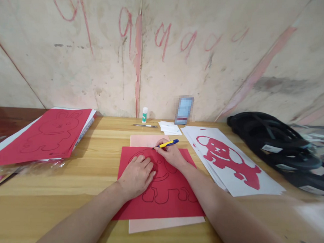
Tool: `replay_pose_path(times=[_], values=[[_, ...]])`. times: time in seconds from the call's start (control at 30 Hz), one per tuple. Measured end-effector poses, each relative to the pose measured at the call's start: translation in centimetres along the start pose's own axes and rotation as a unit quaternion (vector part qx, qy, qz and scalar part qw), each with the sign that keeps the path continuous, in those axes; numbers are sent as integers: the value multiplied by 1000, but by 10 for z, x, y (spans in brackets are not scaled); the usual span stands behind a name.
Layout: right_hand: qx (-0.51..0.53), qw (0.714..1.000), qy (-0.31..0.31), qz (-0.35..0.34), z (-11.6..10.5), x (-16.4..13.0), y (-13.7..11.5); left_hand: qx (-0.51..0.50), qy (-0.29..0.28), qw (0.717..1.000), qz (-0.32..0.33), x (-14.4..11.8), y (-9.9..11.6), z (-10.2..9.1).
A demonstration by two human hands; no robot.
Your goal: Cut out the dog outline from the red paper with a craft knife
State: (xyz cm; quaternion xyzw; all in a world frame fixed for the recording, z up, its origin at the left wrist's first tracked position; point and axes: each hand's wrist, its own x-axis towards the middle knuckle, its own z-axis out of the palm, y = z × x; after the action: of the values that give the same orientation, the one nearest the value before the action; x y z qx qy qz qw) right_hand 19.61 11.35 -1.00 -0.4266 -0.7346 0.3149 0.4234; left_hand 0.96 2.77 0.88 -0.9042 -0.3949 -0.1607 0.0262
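A red paper sheet (166, 204) with a black animal outline lies on a pink mat (141, 140) in front of me. My left hand (136, 175) rests flat on the sheet, fingers spread, pressing it down. My right hand (171, 155) grips a yellow and blue craft knife (168, 143), whose tip touches the sheet near its top edge.
A stack of white sheets with a red dog cutout (229, 159) lies to the right, next to a black helmet (283, 147). A pile of red outlined sheets (48, 134) lies at the left. A glue stick (144, 115), a metal tool (145, 126) and paper scraps (170, 128) sit by the wall.
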Motion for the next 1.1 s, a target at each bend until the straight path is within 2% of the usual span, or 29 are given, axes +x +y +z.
replay_pose_path(times=[0.7, 1.1], values=[[-1, 1000, -11, -1, -1, 0, -2, 2, 17, 1000, 5, -1, -1, 2], [7, 1000, -20, -2, 0, 0, -4, 3, 5, 1000, 3, 0, -1, 2]])
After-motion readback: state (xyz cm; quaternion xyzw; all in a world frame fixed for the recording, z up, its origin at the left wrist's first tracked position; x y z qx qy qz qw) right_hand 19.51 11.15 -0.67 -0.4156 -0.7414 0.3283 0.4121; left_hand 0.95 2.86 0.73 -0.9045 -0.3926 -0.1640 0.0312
